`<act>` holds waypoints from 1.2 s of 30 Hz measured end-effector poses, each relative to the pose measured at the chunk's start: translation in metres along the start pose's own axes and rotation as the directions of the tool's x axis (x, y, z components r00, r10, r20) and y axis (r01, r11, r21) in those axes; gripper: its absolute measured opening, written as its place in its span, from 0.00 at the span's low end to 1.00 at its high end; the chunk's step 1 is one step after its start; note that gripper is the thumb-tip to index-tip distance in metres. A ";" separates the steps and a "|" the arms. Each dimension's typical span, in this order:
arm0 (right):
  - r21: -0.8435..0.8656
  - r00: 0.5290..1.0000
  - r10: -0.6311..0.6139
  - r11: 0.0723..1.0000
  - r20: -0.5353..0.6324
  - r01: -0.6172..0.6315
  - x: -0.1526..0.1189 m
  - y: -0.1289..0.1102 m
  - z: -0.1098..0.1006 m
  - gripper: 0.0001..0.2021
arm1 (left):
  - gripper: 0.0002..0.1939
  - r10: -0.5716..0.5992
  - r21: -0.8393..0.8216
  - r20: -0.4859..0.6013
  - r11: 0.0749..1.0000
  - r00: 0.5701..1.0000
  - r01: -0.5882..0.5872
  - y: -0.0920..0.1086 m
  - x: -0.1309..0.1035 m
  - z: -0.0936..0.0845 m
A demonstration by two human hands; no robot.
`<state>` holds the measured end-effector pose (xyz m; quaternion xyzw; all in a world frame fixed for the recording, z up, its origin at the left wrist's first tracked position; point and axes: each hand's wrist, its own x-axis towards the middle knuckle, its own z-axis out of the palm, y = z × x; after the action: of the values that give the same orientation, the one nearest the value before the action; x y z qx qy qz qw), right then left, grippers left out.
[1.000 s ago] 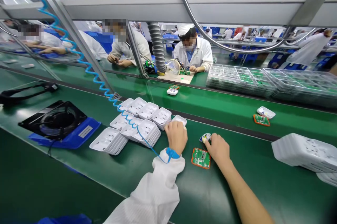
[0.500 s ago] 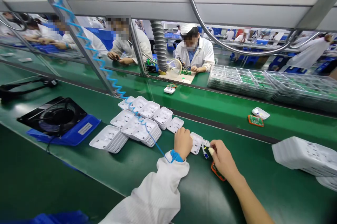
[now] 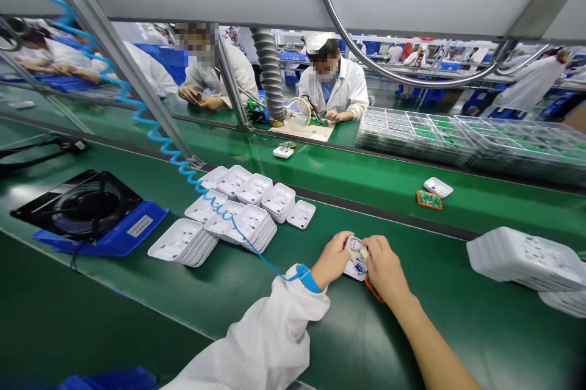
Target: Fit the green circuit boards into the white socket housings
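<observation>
My left hand (image 3: 334,257), with a blue band at its wrist, grips the left edge of a white plastic housing (image 3: 355,259). From the right, my right hand (image 3: 384,265) pinches small white parts against the inside of this housing. A bit of blue shows low inside it. An orange-edged circuit board (image 3: 374,290) lies under my right hand, mostly hidden. To the left, a single white housing (image 3: 301,215) rests beside several stacks of the same kind (image 3: 249,225).
A black fan (image 3: 91,202) on a blue base stands at the left. Stacked white covers (image 3: 526,265) are at the right. Beyond the divider lie a board (image 3: 429,199), a housing (image 3: 438,187) and clear trays (image 3: 412,137). A co-worker (image 3: 332,82) sits opposite.
The housing has moved right, and the white parts that were beside it are now over its inside. My left hand has moved right with it. The camera view has shifted slightly.
</observation>
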<state>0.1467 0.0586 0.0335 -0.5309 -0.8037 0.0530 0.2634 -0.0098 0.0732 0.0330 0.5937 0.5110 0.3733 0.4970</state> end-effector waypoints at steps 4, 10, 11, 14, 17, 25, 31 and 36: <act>-0.008 0.999 -0.036 0.999 0.005 0.036 -0.001 -0.005 0.000 0.16 | 0.18 -0.008 0.010 -0.016 1.000 1.000 0.008 -0.001 0.000 0.002; 0.256 0.995 0.097 0.962 0.003 -0.095 0.001 -0.001 -0.003 0.11 | 0.09 0.089 0.033 -0.078 0.996 0.993 -0.086 0.003 -0.002 0.001; 0.325 0.990 0.133 0.935 0.048 -0.141 0.002 0.001 -0.003 0.11 | 0.09 0.116 0.044 -0.069 0.993 0.991 -0.113 0.006 -0.004 0.001; 0.477 0.966 0.153 0.847 0.208 -0.237 0.002 0.007 -0.003 0.07 | 0.09 0.172 0.112 -0.039 0.980 0.984 -0.167 0.013 -0.008 0.002; 0.444 0.976 0.176 0.870 0.129 -0.215 0.002 0.007 -0.004 0.07 | 0.12 0.162 0.158 -0.088 0.976 0.983 -0.147 0.013 -0.007 0.002; -0.009 0.997 -0.057 0.998 0.055 0.058 0.000 -0.020 0.003 0.04 | 0.06 -0.056 -0.014 -0.206 0.998 0.977 0.054 -0.005 0.000 0.005; -0.158 0.997 -0.017 0.987 0.072 0.028 -0.001 -0.018 0.010 0.06 | 0.09 -0.037 -0.010 -0.148 0.999 0.988 0.036 -0.003 -0.004 0.011; -0.099 0.998 -0.046 0.994 0.033 0.049 -0.001 -0.011 0.011 0.06 | 0.10 -0.066 -0.018 -0.155 0.998 0.986 0.064 0.001 -0.005 0.009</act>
<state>0.1321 0.0555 0.0276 -0.5233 -0.8216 0.0149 0.2254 -0.0018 0.0667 0.0319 0.5425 0.5649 0.4053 0.4716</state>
